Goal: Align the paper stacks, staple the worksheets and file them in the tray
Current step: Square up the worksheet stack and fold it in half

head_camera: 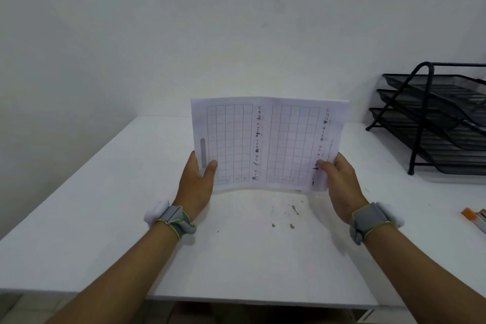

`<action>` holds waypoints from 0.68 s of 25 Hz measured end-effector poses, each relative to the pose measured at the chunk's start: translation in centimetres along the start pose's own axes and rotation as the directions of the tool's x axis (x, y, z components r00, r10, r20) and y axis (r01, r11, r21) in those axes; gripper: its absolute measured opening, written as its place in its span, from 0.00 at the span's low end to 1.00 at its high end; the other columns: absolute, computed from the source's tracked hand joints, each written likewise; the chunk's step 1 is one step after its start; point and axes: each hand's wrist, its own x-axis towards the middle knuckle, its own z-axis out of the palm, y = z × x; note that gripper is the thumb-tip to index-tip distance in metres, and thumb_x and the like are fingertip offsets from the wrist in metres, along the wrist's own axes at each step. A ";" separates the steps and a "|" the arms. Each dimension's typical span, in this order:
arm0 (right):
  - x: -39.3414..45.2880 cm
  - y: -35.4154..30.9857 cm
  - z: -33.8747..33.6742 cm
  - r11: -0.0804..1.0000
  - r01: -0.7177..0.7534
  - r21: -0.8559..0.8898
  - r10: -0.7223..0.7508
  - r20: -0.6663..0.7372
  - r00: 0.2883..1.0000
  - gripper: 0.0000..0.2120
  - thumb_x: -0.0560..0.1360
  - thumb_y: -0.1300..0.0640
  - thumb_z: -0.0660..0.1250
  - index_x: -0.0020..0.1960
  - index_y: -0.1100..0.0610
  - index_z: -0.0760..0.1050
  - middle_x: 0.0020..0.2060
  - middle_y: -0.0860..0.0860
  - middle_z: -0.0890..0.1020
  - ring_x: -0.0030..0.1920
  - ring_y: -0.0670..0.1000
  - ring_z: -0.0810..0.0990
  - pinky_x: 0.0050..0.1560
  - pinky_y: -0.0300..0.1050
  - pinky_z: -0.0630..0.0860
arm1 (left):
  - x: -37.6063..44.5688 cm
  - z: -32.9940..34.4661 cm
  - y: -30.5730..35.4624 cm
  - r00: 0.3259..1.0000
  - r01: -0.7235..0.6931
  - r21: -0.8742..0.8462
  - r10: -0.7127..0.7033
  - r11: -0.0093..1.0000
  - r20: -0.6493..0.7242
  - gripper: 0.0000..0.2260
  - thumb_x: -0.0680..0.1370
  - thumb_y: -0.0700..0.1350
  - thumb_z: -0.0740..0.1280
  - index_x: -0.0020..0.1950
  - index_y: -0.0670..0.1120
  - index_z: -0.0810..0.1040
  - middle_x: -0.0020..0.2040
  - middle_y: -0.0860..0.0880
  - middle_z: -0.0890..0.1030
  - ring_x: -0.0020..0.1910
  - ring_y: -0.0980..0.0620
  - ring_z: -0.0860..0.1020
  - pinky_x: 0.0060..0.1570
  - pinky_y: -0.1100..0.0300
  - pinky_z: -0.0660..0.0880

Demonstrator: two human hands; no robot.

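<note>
Here, worksheets held upright for squaring on the table.

The table [110,218] is seen bare of paper below the fingers; the black mesh tray [431,118] stands well apart, beyond the right fingers. The worksheets [265,142] are held on edge, bottom edge at or just above the tabletop, contact not certain. The left hand [196,187] is clamped on the left margin, thumb in front, fingers hidden behind; the right hand [342,187] is pinched likewise on the right margin. Likely best done with grips loosened slightly, so sheets drop level when tapped. An orange-tipped tool [473,217], possibly the stapler, lies outboard of the right wrist.
</note>
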 end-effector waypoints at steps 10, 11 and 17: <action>-1.3 2.3 -0.2 0.994 -0.083 -0.076 0.086 0.032 0.996 0.10 0.83 0.57 0.59 0.58 0.46 0.75 0.55 0.40 0.82 0.55 0.44 0.81 0.57 0.44 0.77 | -0.9 -0.4 -1.7 0.994 0.090 0.104 -0.096 0.990 0.051 0.14 0.81 0.51 0.61 0.65 0.47 0.69 0.57 0.51 0.76 0.56 0.49 0.75 0.53 0.60 0.69; -1.2 2.1 -0.4 0.991 -0.069 -0.116 0.074 0.037 0.997 0.10 0.83 0.56 0.59 0.58 0.45 0.75 0.56 0.41 0.82 0.55 0.44 0.81 0.56 0.44 0.77 | -0.7 -0.5 -1.6 0.993 0.096 0.121 -0.103 0.988 0.054 0.13 0.81 0.51 0.61 0.62 0.47 0.69 0.55 0.50 0.76 0.55 0.48 0.76 0.50 0.60 0.70; -0.9 0.9 -2.1 0.941 -0.017 -0.339 0.040 0.061 0.997 0.06 0.83 0.51 0.58 0.54 0.42 0.72 0.53 0.39 0.80 0.51 0.50 0.82 0.41 0.50 0.84 | 0.6 -0.2 -0.7 0.970 0.169 0.087 -0.181 0.982 0.164 0.16 0.81 0.50 0.63 0.66 0.46 0.69 0.58 0.49 0.76 0.55 0.48 0.76 0.55 0.55 0.72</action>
